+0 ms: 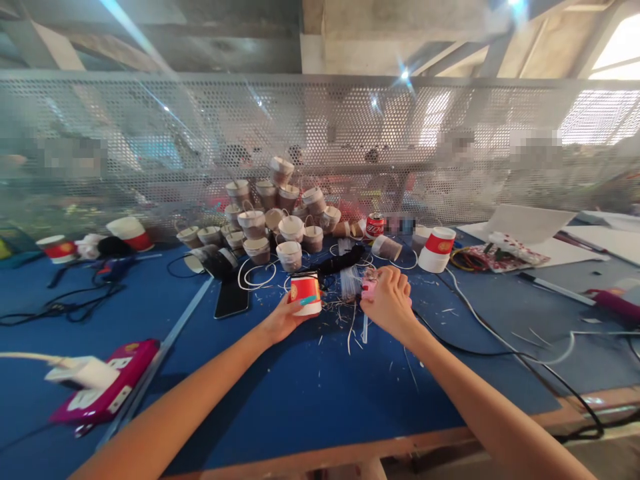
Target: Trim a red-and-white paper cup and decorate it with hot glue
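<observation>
My left hand (283, 321) is wrapped round a red and white paper cup (306, 295), its dark-edged rim facing up. Closed around a pink glue gun (369, 288) is my right hand (390, 297), a short way to the right of the cup. The fingers cover most of the gun, and a clear glue stick (365, 329) shows below it. Between the hands lies a bundle of clear glue sticks (350, 283), with straw-like scraps (341, 311) scattered about. Behind the cup rises a pile of small brown and white buckets (291, 229) with thin handles.
A black phone (232, 298) lies left of the cup. A purple power strip (113, 383) with a white plug sits at front left. White cord (465, 300) runs across the right side. Stacked cups (437, 249) and a red can (375, 225) stand behind, before a perforated metal screen (190, 127).
</observation>
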`<move>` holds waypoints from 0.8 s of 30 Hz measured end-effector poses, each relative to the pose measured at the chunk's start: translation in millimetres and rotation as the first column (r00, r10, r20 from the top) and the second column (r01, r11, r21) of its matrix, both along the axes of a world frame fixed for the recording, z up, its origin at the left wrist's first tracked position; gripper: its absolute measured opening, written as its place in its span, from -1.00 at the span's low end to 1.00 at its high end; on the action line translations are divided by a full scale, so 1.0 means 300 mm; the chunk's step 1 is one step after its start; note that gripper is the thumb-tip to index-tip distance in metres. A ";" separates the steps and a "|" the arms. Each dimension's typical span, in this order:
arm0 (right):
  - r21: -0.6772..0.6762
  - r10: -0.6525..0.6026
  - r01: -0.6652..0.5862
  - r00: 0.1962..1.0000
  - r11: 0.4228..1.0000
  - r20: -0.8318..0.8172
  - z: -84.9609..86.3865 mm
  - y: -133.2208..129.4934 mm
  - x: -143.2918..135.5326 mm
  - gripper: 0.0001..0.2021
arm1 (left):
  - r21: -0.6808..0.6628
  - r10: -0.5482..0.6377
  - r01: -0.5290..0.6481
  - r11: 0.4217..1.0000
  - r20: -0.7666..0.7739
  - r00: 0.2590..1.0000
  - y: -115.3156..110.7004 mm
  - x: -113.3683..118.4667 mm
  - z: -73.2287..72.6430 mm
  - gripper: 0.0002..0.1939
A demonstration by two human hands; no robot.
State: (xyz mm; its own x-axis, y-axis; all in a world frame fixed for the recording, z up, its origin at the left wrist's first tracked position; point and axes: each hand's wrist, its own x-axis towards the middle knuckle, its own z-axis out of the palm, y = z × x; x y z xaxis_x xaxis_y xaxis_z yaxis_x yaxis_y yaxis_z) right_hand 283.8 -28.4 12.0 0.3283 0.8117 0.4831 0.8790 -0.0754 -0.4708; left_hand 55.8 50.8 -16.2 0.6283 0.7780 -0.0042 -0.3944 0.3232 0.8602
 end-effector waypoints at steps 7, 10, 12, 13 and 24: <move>-0.354 -0.085 0.151 0.977 0.923 0.194 -0.025 0.022 0.066 -0.62 | 0.057 0.027 -0.026 0.998 -0.018 0.999 -0.014 0.022 0.033 -0.44; -0.342 -0.074 0.165 0.962 0.925 0.264 -0.009 0.021 0.074 -0.68 | 0.065 0.055 -0.053 0.996 -0.029 0.998 -0.017 0.027 0.039 -0.46; -0.336 -0.069 0.166 0.957 0.927 0.282 -0.001 0.021 0.082 -0.72 | 0.069 0.068 -0.065 0.995 -0.039 0.997 -0.019 0.028 0.039 -0.47; -0.328 -0.071 0.166 0.956 0.930 0.283 0.001 0.022 0.087 -0.72 | 0.073 0.069 -0.066 0.995 -0.041 0.997 -0.019 0.028 0.039 -0.48; 0.324 0.155 -0.130 0.986 0.937 -0.054 -0.012 0.046 0.086 -0.89 | 0.051 0.033 -0.032 0.998 -0.019 0.999 -0.001 0.016 0.000 -0.53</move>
